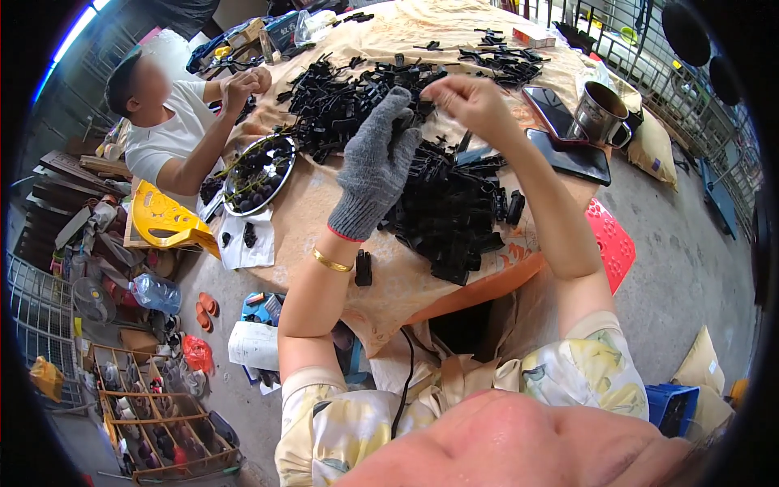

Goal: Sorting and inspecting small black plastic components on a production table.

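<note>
A grey knitted glove with a red cuff edge covers my left hand (376, 166), raised over the table among small black plastic parts. Its fingers are bent toward the thumb around a black plastic part (403, 122), which barely stands out against the dark pile behind. My bare right hand (473, 104) is just to the right, thumb and fingertips pinched together near the gloved fingertips. Whatever is in that pinch is too small to make out. Below the hands spreads a near heap of black parts (446, 211); a farther heap (324, 101) lies beyond them.
A co-worker (174, 122) sits at the left with both hands raised. On the orange-patterned tablecloth (312, 231) are a plate of grapes (284, 183), a phone (554, 112), a dark tablet-like device (572, 158) and a metal mug (601, 109). A red stool (610, 243) stands at the right.
</note>
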The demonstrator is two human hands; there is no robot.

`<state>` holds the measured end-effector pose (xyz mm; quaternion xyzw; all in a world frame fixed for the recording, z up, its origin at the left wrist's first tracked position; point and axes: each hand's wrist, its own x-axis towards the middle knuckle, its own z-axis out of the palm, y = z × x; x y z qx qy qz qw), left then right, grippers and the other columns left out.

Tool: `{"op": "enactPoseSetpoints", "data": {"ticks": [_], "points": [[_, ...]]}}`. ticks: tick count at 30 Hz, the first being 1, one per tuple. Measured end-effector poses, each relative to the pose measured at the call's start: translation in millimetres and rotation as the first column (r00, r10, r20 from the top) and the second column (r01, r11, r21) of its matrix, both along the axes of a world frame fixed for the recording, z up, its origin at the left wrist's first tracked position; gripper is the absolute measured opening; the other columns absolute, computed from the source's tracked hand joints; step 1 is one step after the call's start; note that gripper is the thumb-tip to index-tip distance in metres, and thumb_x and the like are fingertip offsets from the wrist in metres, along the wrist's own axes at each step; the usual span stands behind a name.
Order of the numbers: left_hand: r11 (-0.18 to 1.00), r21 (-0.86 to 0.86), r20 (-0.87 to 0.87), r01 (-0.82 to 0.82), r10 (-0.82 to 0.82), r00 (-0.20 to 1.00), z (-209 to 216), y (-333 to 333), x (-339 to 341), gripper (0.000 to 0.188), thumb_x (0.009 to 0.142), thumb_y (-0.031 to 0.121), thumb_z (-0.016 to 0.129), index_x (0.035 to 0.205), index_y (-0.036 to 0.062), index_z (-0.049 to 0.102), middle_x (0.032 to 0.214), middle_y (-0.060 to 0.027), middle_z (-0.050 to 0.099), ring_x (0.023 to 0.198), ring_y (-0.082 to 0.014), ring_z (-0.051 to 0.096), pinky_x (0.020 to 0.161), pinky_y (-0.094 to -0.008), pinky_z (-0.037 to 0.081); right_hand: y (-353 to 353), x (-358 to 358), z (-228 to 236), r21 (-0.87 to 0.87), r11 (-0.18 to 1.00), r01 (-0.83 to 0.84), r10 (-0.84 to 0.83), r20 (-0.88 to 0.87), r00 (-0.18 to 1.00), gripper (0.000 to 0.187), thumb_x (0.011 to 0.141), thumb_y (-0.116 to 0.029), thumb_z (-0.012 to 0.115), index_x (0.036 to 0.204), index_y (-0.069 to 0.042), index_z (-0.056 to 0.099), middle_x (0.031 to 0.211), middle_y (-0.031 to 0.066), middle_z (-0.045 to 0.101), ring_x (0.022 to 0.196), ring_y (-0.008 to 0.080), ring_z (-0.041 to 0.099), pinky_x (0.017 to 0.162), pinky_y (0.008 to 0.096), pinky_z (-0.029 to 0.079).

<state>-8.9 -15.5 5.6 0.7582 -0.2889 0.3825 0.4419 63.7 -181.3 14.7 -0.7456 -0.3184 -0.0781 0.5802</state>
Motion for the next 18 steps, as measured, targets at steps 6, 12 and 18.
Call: {"op": "enactPoseSetpoints", "data": {"ticks": [6, 12, 18], "points": [[0.959, 0.252, -0.014, 0.130, -0.131, 0.991, 6.2, -8.0, -8.1, 0.042, 0.077, 0.007, 0.060, 0.117, 0.0004, 0.046, 0.100, -0.0129, 0.059, 0.087, -0.0234, 0.059, 0.077, -0.0315, 0.048, -36.0, 74.0, -37.3, -0.143, 0.806, 0.575, -0.484, 0.402, 0.777, 0.020, 0.075, -0.022, 0.058, 0.087, -0.007, 0.065, 0.074, 0.0132, 0.064, 0.067, 0.0243, 0.062, 0.061, 0.0328, 0.049], [0.835, 0.506, -0.088, 0.218, -0.202, 0.975, 18.1, -2.1, -14.9, 0.051, 0.076, 0.022, 0.065, 0.118, 0.0005, 0.046, 0.106, -0.0116, 0.058, 0.088, -0.0239, 0.058, 0.077, -0.0324, 0.045, -20.1, 91.7, -60.8, -0.590, 0.524, 0.614, -0.411, 0.456, 0.789, 0.028, 0.073, -0.030, 0.059, 0.091, -0.008, 0.065, 0.085, 0.0138, 0.064, 0.082, 0.0282, 0.061, 0.074, 0.0379, 0.047], [0.831, -0.448, -0.383, 0.332, -0.513, 0.768, 9.3, 1.8, -10.6, 0.038, 0.084, 0.016, 0.059, 0.117, 0.0025, 0.047, 0.102, -0.0078, 0.058, 0.091, -0.0110, 0.054, 0.081, -0.0231, 0.045, -23.8, 91.7, -57.7, -0.640, 0.580, 0.504, -0.365, 0.349, 0.863, 0.030, 0.069, -0.028, 0.059, 0.091, -0.008, 0.065, 0.091, 0.0119, 0.063, 0.087, 0.0266, 0.060, 0.078, 0.0371, 0.047]]}}
